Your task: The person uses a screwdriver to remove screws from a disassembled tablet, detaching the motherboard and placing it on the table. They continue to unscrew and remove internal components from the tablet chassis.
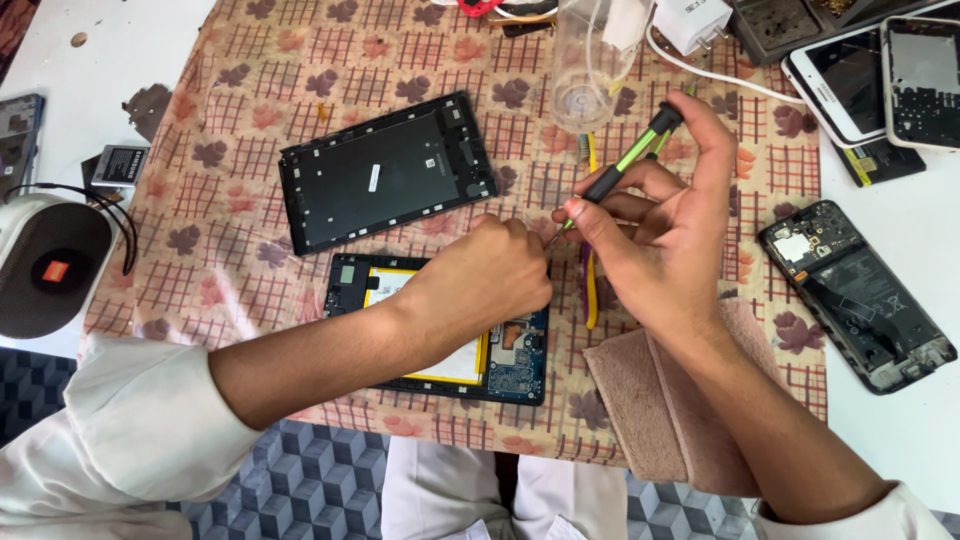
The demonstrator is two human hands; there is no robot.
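Currently we've got the opened tablet flat on the cloth, right at the near table edge. Left hand sits on it, fingers curled tight together, pressing down on the upper right part; whether it pinches anything underneath we cannot tell. Right hand pinches a green-and-black screwdriver between thumb and fingertips, tip angled down beside the left knuckles, at the tablet's top right corner. Right forearm rests on a tan towel.

Progress, as we judge it: back cover is already off and lying just beyond the tablet, inner side up. Yellow-edged battery and blue board are exposed and look still seated, so the internal work seems early to mid stage.

Farther out: an opened phone to the right on bare white table, more phones at the far right, a clear plastic bottle and white charger at the far edge. Left side has a round speaker and a loose battery pack. Cloth is a leaf-and-check print; floor below shows a grey cube pattern.
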